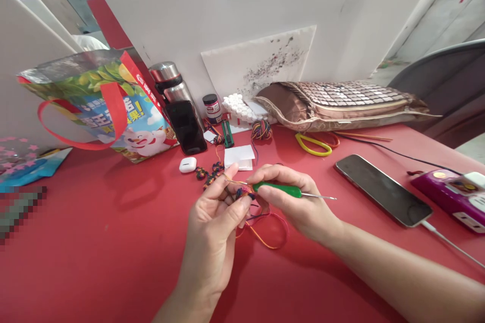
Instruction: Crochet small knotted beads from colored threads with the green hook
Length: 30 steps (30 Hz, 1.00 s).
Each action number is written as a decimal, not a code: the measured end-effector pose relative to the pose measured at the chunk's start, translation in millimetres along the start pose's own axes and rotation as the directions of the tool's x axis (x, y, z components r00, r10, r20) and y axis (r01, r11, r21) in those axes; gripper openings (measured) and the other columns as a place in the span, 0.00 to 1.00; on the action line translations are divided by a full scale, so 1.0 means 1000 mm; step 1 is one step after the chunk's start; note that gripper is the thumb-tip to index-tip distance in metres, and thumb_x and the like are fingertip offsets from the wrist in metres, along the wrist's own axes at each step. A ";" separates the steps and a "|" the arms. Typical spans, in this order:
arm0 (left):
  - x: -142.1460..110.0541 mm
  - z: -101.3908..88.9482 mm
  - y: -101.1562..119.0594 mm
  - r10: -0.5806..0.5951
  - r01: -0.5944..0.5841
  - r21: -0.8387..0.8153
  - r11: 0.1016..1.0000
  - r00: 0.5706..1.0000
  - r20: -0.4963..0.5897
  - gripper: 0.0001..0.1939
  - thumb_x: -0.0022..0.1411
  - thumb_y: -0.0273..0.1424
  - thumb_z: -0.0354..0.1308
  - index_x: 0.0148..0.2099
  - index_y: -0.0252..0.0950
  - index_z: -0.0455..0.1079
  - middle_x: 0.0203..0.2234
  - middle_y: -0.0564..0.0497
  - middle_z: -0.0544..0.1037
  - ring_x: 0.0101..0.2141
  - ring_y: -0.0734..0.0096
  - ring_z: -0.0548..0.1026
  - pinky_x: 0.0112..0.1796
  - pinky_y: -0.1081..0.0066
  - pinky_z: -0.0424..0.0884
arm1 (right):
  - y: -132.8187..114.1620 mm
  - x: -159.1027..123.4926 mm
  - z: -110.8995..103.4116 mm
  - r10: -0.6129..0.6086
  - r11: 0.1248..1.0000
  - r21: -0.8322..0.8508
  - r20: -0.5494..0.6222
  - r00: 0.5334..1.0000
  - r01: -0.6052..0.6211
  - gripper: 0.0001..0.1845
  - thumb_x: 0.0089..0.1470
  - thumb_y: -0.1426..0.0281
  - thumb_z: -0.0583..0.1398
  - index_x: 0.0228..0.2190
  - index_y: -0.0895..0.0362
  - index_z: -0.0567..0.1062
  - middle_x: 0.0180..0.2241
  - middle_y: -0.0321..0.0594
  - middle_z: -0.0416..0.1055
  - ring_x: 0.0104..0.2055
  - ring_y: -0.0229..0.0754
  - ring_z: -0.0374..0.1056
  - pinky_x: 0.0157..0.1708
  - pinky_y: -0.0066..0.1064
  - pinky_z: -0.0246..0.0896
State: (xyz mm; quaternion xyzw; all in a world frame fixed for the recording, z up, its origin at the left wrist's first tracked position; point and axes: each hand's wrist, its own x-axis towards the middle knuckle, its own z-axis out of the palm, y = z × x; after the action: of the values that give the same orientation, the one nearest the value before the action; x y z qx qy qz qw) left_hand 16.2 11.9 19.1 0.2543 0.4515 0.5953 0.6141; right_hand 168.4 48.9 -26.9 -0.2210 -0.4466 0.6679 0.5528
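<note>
My right hand (299,197) grips a crochet hook (278,190) by its green handle, with one thin metal end pointing left and the other out to the right. Pinched in my left hand (215,217) is a small dark, multicoloured crochet piece (245,192). The hook's left end lies close to this piece, where an orange strand runs near my left fingers. Loose orange and pink yarn (265,243) loops onto the table below my hands. Just behind my left fingers lie more small dark crocheted pieces (214,171). My fingers partly hide the stitches.
On the red table (113,262) stand a shopping bag (113,111), a steel flask (176,83) and an upright phone (185,126). Behind my hands are an earbud case (188,164), folded white paper (239,156) and a yarn ball (261,130). A charging phone (382,189) and purple power strip (450,197) lie right.
</note>
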 end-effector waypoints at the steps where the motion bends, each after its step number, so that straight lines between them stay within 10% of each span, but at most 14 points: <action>1: -0.001 0.000 0.000 -0.001 0.001 0.007 1.000 1.000 0.002 0.26 0.51 0.26 0.78 0.54 0.41 0.86 0.31 0.54 0.78 0.24 0.83 0.68 0.28 0.79 0.69 | 0.000 0.000 -0.001 -0.008 1.000 -0.009 -0.015 1.000 0.008 0.05 0.63 0.64 0.72 0.41 0.49 0.88 0.36 0.36 0.81 0.33 0.34 0.74 0.34 0.25 0.73; 13: 0.006 -0.006 0.000 -0.038 0.034 0.046 0.998 0.995 0.092 0.22 0.53 0.27 0.76 0.52 0.45 0.87 0.27 0.54 0.76 0.23 0.81 0.68 0.27 0.77 0.67 | -0.006 0.006 0.000 0.198 0.932 0.298 0.058 0.978 -0.207 0.09 0.55 0.64 0.76 0.36 0.54 0.87 0.30 0.36 0.80 0.25 0.32 0.69 0.30 0.27 0.66; 30: -0.001 -0.008 0.002 0.135 -0.139 0.080 0.987 0.989 0.057 0.21 0.57 0.26 0.73 0.53 0.45 0.86 0.34 0.52 0.78 0.23 0.80 0.71 0.24 0.76 0.68 | -0.014 0.010 -0.011 0.179 0.970 0.166 0.005 0.984 -0.178 0.13 0.54 0.61 0.75 0.28 0.58 0.85 0.24 0.37 0.75 0.21 0.33 0.62 0.22 0.28 0.56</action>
State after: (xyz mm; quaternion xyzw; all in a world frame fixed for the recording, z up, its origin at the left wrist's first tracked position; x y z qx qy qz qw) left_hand 8.9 10.0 17.1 0.3254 0.4417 0.6100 0.5718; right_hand 181.8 62.2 -19.1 -0.2169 -0.3649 0.7486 0.5092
